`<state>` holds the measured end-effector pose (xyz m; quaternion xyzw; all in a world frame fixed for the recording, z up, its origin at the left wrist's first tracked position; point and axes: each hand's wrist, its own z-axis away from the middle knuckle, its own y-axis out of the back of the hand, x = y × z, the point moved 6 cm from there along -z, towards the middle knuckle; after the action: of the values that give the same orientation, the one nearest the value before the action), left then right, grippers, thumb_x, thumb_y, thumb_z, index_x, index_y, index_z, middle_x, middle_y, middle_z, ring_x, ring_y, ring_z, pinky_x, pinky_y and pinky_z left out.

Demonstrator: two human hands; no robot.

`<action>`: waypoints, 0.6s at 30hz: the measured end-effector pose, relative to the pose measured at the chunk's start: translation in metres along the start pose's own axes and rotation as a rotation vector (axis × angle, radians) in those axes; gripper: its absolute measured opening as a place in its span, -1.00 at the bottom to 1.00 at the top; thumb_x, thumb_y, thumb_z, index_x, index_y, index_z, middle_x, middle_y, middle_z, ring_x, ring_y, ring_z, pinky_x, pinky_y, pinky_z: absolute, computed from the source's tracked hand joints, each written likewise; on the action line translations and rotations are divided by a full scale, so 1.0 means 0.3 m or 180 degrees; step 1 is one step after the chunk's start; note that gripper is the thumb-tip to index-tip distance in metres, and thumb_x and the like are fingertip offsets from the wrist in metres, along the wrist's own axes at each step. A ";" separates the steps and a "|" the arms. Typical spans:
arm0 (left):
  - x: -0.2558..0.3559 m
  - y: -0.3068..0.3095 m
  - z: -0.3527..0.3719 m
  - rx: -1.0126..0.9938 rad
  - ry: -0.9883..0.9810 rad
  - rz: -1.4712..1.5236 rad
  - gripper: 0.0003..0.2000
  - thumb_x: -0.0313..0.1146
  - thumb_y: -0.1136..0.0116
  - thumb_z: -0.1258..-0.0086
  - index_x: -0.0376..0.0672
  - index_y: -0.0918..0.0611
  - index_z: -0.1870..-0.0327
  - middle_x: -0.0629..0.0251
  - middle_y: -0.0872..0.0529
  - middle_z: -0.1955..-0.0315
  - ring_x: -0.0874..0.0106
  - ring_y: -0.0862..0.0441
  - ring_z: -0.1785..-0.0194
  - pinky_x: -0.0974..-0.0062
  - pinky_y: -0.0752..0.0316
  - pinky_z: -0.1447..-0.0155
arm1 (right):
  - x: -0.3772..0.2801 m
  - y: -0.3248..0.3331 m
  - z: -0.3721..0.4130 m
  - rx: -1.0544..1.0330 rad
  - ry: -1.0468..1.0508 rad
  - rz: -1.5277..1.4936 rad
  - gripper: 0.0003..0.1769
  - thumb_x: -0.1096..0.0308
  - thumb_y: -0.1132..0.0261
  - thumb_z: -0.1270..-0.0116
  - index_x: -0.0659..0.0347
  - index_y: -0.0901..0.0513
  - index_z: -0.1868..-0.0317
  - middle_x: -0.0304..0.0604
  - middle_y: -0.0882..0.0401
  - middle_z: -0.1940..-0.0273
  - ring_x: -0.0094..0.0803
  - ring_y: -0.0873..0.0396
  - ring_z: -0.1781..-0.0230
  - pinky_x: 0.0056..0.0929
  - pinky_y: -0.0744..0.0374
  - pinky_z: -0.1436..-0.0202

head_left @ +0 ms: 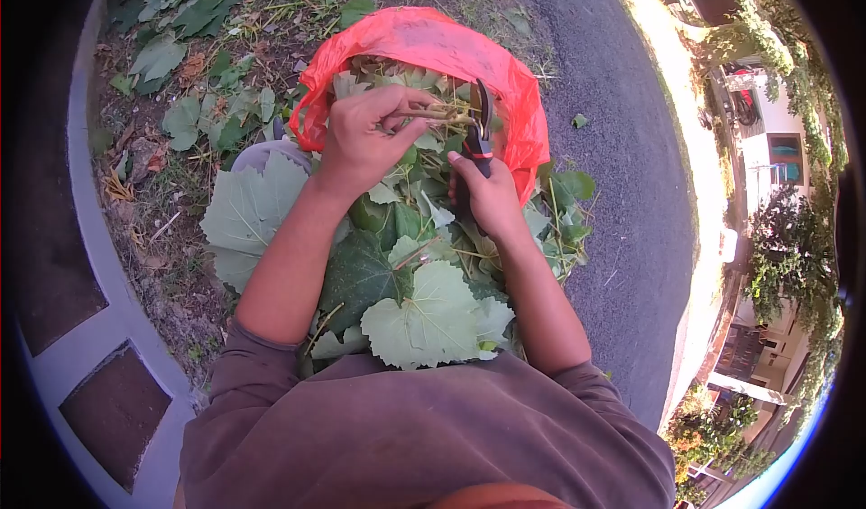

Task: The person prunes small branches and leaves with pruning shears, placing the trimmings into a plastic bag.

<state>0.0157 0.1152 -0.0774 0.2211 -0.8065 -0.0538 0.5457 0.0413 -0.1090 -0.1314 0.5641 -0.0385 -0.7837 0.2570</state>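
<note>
My left hand (365, 134) is closed around a thin brownish-green stem (422, 113), held out to the right over the mouth of a red plastic bag (424, 29). In my right hand (488, 195) are pruning shears (481, 133) with a black and red handle, their blades pointing up at the stem's end. Cut leaves and stems fill the bag's opening. Below the hands, large lobed green leaves (424, 318) are heaped against my body, some with their pale undersides up.
A round pale rim (271, 152) shows partly under a big leaf at left. Leaf litter and cut foliage (185, 116) cover the ground there, bordered by a concrete edge (135, 292). Asphalt road (622, 193) runs along the right, with houses and plants beyond.
</note>
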 end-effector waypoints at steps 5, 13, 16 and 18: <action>0.014 0.018 0.004 0.0361 -0.0820 0.0413 -0.85 -0.66 -0.52 -0.27 -0.33 -0.73 0.25 0.21 -0.92 0.12 0.71 -0.78 0.19 0.67 -0.51 0.29 | -0.018 0.005 0.007 -0.0126 -0.0119 0.0216 -0.61 0.04 -0.35 -0.58 0.22 -0.63 0.27 -0.27 -0.66 0.48 -0.50 -0.58 0.47 -0.39 -0.51 0.30; 0.001 0.011 -0.002 0.0676 0.0076 0.0697 -0.85 -0.54 -0.53 -0.39 -0.35 -0.78 0.11 0.55 -0.71 0.43 0.84 -0.40 0.42 0.70 -0.35 0.38 | -0.055 -0.028 0.052 -0.0656 -0.0087 -0.0299 -0.68 0.15 -0.32 -0.60 0.21 -0.65 -0.12 -0.25 -0.73 0.08 -0.48 -0.65 0.01 -0.43 -0.54 -0.14; -0.009 -0.008 -0.001 0.0582 0.0202 0.0847 -0.84 -0.50 -0.54 -0.40 -0.33 -0.79 0.10 0.60 -0.66 0.46 0.83 -0.33 0.43 0.70 -0.32 0.38 | -0.064 -0.031 0.043 -0.0601 -0.0132 -0.0813 -0.64 0.09 -0.34 -0.58 0.25 -0.67 -0.05 -0.30 -0.71 0.17 -0.52 -0.62 0.12 -0.45 -0.53 -0.04; -0.026 -0.017 0.001 0.0543 0.0265 0.0916 -0.83 -0.48 -0.55 -0.40 -0.32 -0.80 0.09 0.60 -0.67 0.46 0.83 -0.33 0.44 0.71 -0.32 0.37 | -0.071 -0.030 0.036 -0.0695 -0.0130 -0.0672 -0.63 0.07 -0.34 -0.59 0.26 -0.68 -0.02 -0.30 -0.71 0.20 -0.51 -0.65 0.13 -0.45 -0.55 -0.01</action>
<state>0.0195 0.1138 -0.0859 0.1509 -0.8082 0.1027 0.5600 0.0333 -0.0942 -0.1122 0.5176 0.1014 -0.8172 0.2322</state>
